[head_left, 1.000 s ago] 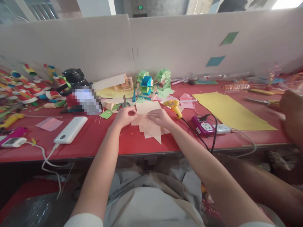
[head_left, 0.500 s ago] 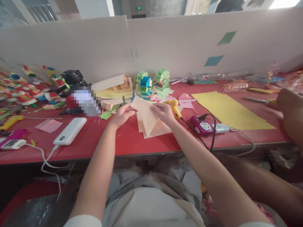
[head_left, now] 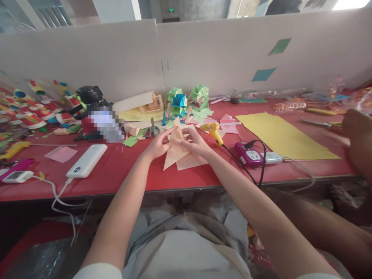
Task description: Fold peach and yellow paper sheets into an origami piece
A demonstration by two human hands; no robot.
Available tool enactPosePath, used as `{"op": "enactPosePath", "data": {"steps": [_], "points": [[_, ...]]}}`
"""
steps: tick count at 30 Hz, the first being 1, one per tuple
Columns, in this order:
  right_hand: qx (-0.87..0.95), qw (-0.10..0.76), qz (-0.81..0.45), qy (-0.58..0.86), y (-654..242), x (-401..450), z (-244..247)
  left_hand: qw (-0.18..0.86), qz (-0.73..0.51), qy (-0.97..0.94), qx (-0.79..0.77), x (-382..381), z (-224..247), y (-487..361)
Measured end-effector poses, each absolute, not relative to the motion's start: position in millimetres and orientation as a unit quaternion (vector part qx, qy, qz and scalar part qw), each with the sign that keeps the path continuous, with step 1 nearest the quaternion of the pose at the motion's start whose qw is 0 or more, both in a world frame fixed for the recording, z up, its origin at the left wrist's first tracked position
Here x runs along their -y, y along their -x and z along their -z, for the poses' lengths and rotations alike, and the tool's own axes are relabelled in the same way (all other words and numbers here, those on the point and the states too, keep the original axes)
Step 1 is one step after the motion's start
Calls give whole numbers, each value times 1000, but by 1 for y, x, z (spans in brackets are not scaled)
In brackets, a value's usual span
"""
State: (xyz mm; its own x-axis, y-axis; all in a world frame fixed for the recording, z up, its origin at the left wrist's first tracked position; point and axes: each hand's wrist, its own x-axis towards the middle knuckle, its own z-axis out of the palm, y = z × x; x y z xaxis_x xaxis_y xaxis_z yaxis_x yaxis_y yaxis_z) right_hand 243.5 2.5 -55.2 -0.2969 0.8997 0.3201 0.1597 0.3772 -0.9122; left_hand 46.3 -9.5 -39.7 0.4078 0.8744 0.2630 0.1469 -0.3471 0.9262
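Note:
A peach-coloured sheet of paper [head_left: 172,155] stands bent between my two hands, its pointed tip rising above the fingers. My left hand [head_left: 158,146] grips its left side with thumb and forefinger. My right hand [head_left: 196,144] is closed on the right side, fingers curled and thumb pointing left. More peach paper [head_left: 193,162] lies flat on the table under my right hand. Grey-green scissors [head_left: 152,130] rest just beyond my left hand. To the right of my right hand lies a yellow glue gun [head_left: 214,132].
Folded green paper shapes [head_left: 200,95] and a blue one [head_left: 179,100] stand at the back. Yellow sheets [head_left: 279,133] and a purple power socket [head_left: 248,153] with cables lie right. A white power bank [head_left: 86,161] is left. Another person's hand [head_left: 359,133] shows far right.
The peach paper has turned and bent between my hands, with a corner now pointing down-left. My left hand moved right and nearer, uncovering the scissors; my right hand shifted slightly left.

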Motion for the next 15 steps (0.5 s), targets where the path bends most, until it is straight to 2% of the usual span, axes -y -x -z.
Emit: {"op": "enactPosePath", "data": {"steps": [4, 8, 10, 13, 15], "points": [[695, 454, -425, 361, -242, -4, 56, 417, -391, -736, -363, 11, 40, -50], [651, 484, -398, 429, -247, -11, 56, 365, -365, -741, -429, 7, 41, -46], [614, 490, -444, 432, -250, -14, 56, 319, -343, -747, -472, 5, 42, -41], [589, 446, -510, 441, -253, -14, 57, 252, -293, -775, -500, 5, 44, -36], [607, 406, -497, 469, -253, -13, 59, 211, -258, -800, -498, 6, 45, -35]]}}
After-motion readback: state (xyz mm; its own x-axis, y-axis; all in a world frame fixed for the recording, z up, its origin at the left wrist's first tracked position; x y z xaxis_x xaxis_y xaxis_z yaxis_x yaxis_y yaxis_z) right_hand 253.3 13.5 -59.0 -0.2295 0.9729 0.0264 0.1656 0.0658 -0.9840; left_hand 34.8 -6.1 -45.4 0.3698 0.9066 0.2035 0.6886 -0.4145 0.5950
